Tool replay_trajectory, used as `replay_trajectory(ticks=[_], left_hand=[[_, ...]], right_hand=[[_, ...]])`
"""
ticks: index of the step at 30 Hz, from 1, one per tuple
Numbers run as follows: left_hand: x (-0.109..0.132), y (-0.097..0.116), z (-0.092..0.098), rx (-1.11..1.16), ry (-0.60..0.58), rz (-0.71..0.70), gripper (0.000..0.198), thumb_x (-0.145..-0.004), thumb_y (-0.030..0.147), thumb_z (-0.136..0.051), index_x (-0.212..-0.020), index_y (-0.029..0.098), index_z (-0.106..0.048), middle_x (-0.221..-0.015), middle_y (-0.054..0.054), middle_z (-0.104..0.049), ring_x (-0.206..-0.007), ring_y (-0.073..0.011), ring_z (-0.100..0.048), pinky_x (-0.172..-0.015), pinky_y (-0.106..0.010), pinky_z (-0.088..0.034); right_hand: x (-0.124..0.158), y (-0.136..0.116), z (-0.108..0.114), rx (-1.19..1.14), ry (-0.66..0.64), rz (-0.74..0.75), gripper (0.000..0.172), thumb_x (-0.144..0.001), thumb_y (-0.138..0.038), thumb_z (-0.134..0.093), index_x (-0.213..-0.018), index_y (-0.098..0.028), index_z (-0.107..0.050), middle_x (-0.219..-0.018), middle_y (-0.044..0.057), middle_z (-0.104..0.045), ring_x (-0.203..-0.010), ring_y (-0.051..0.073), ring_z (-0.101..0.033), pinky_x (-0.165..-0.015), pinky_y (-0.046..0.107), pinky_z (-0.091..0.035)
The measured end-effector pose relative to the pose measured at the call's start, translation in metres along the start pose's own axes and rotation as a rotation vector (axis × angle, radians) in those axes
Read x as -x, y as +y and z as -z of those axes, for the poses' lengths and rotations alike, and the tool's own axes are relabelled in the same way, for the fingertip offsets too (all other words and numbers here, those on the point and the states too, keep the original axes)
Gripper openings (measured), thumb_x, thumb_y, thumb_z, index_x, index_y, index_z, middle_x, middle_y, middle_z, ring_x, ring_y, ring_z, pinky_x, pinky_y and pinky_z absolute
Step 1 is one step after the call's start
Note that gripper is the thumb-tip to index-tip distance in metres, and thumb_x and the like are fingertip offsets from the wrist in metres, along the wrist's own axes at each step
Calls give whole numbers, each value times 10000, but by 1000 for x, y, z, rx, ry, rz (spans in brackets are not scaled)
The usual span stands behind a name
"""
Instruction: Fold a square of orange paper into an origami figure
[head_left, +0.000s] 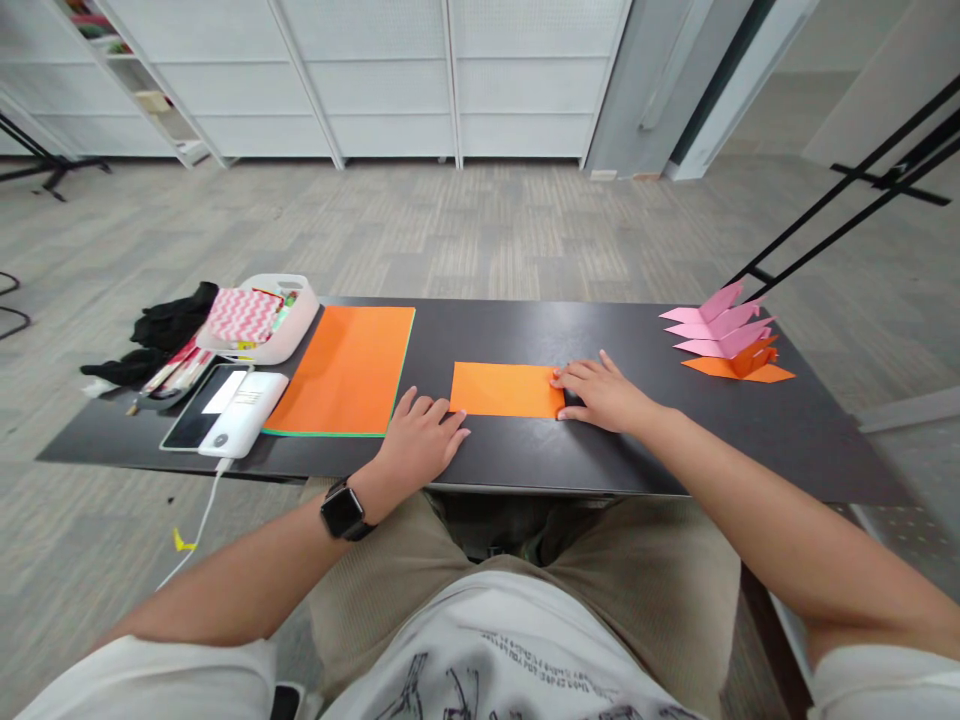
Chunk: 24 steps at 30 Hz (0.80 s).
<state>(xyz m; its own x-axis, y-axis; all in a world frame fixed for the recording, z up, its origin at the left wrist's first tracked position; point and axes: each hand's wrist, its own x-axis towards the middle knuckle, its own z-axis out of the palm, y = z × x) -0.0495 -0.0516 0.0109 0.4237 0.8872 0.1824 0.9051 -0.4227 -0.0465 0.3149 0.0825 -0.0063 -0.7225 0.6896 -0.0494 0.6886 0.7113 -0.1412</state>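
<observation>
A folded orange sheet of paper (506,390) lies as a wide rectangle on the dark table in front of me. My left hand (424,438) rests palm down at its left end, fingers spread, the thumb by the lower left corner. At the opposite end, my right hand (600,393) touches the right edge with fingertips and thumb, which are set apart from each other. Left of my left hand is a stack of large orange sheets (352,365) with a green edge showing beneath. Several folded pink paper cranes (716,325) and an orange one (742,362) stand in a row at the right.
A white basket (296,325) with a pink zigzag-patterned item sits at the back left, beside black cloth (169,325). Nearer lie a phone or tablet (199,420) and a white power bank (244,412) with a cable. Black stand legs (840,200) rise beyond the right end.
</observation>
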Motion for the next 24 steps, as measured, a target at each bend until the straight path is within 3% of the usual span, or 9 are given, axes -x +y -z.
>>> replay_trajectory(ticks=[6,11,14,16,20,22,24], left_hand=[[4,-1,2,-34,-3,54,313,-1092,374,-593,-1226,205,-820,-1116,-118,-759,-1075,-318,-660,-1194,-590,-426],[4,-15,16,-115,-42,196,328,-1055,415,-635,-1000,149,-818,-1085,-169,-738,-1047,-369,-660,-1036,-585,-515],[-7,-18,20,-44,22,177,272,-1058,329,-618,-1219,172,-771,-1190,-159,-727,-1089,-348,-656,-997,-528,-542],[-22,-10,16,57,74,88,295,-1067,250,-580,-1319,179,-717,-1240,-144,-715,-1137,-312,-651,-1033,-475,-542],[-60,15,-4,157,85,-5,311,-1098,200,-500,-1340,156,-690,-1324,-150,-702,-1225,-288,-642,-1095,-440,-536],[-70,19,-14,143,36,-28,304,-1098,216,-507,-1320,151,-706,-1349,-164,-703,-1248,-301,-645,-1141,-485,-518],[-69,15,-21,112,-4,-29,311,-1087,214,-524,-1334,177,-710,-1378,-155,-704,-1282,-316,-642,-1250,-586,-417]], right_hand=[[0,-3,3,12,-8,-1,483,-983,-467,-737,-1425,-283,-676,-1522,145,-655,-1434,415,-557,-1239,864,-217],[0,-5,6,11,-15,-4,455,-992,-458,-730,-1407,-275,-681,-1518,145,-658,-1431,408,-560,-1238,865,-220],[-1,-5,6,11,-15,-10,452,-994,-457,-732,-1403,-271,-683,-1526,149,-656,-1441,414,-553,-1237,868,-220],[-1,-5,6,15,-15,-16,452,-994,-457,-737,-1400,-266,-683,-1528,151,-655,-1444,416,-552,-1237,868,-219],[-1,-6,7,12,-20,-23,448,-988,-454,-752,-1392,-273,-682,-1520,145,-659,-1445,410,-554,-1238,866,-222],[0,-7,7,9,-20,-28,447,-981,-450,-760,-1390,-287,-683,-1522,137,-658,-1442,405,-559,-1239,864,-225],[1,-7,7,2,-14,-34,449,-976,-447,-764,-1391,-297,-683,-1524,131,-656,-1442,403,-561,-1238,864,-228]])
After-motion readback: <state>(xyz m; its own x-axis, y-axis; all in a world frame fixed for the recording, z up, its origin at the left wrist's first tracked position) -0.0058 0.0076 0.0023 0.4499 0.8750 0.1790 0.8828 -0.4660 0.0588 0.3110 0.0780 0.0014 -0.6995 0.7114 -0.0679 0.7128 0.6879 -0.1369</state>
